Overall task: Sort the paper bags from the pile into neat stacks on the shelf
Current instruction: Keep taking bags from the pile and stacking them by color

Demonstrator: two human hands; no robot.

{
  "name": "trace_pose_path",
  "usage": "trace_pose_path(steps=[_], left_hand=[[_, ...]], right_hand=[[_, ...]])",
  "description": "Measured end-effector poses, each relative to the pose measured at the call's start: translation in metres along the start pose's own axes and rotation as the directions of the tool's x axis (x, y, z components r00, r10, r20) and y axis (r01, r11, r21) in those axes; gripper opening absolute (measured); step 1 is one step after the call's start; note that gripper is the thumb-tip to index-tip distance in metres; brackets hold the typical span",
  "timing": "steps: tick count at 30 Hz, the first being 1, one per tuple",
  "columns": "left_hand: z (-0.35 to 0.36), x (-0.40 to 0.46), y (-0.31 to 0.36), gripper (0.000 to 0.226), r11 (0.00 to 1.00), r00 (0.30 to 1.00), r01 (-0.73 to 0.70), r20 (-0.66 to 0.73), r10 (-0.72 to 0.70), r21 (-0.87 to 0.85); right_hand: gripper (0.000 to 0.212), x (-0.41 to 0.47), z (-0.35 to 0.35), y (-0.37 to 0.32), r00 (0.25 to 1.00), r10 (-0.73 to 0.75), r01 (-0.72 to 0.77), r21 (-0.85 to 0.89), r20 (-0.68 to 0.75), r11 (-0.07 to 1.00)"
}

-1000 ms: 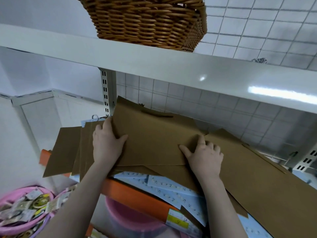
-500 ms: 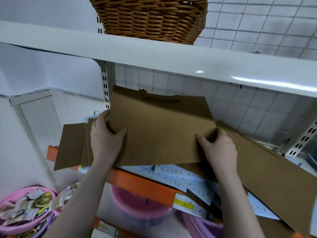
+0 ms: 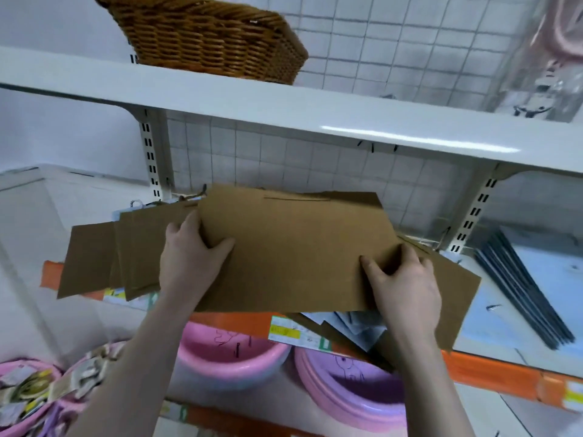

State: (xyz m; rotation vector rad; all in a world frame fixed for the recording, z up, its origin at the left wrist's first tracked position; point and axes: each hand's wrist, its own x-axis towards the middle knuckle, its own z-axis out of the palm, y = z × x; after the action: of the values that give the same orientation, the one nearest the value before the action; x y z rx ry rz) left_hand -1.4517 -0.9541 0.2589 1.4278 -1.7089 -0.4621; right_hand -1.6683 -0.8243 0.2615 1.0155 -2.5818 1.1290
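Nearest you, pink basins (image 3: 227, 357) sit under the orange-edged shelf (image 3: 492, 372). Your left hand (image 3: 192, 263) pinches the left edge of a flat brown paper bag (image 3: 293, 250), thumb on top; your right hand (image 3: 407, 291) grips its lower right corner. The bag lies over other bags (image 3: 126, 253) on the shelf. Farther up, a wicker basket (image 3: 208, 39) sits on the white shelf (image 3: 284, 111).

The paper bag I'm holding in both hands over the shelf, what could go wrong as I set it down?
1. The brown bags at the left overhang the orange shelf edge; nudging them with the held paper bag might tip them off.
2. The pile under the right hand is skewed, and its loose white sheets poke past the edge, so they could slide out.
3. The left hand grips only a corner, so the bag may sag or crease.
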Motion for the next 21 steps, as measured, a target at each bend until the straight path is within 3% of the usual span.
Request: trace_pose_path(steps=[10, 21], left_hand=[[0.063, -0.115, 0.111, 0.045, 0.991, 0.991, -0.132, 0.035, 0.132, -0.009], [0.152, -0.292, 0.257, 0.075, 0.981, 0.954, -0.180, 0.231, 0.191, -0.066]], right_hand=[[0.048, -0.014, -0.119, 0.140, 0.987, 0.084, -0.089, -0.029, -0.136, 0.996], [0.060, -0.052, -0.270, 0.328, 0.954, 0.226, -0.258, -0.155, -0.198, 0.954]])
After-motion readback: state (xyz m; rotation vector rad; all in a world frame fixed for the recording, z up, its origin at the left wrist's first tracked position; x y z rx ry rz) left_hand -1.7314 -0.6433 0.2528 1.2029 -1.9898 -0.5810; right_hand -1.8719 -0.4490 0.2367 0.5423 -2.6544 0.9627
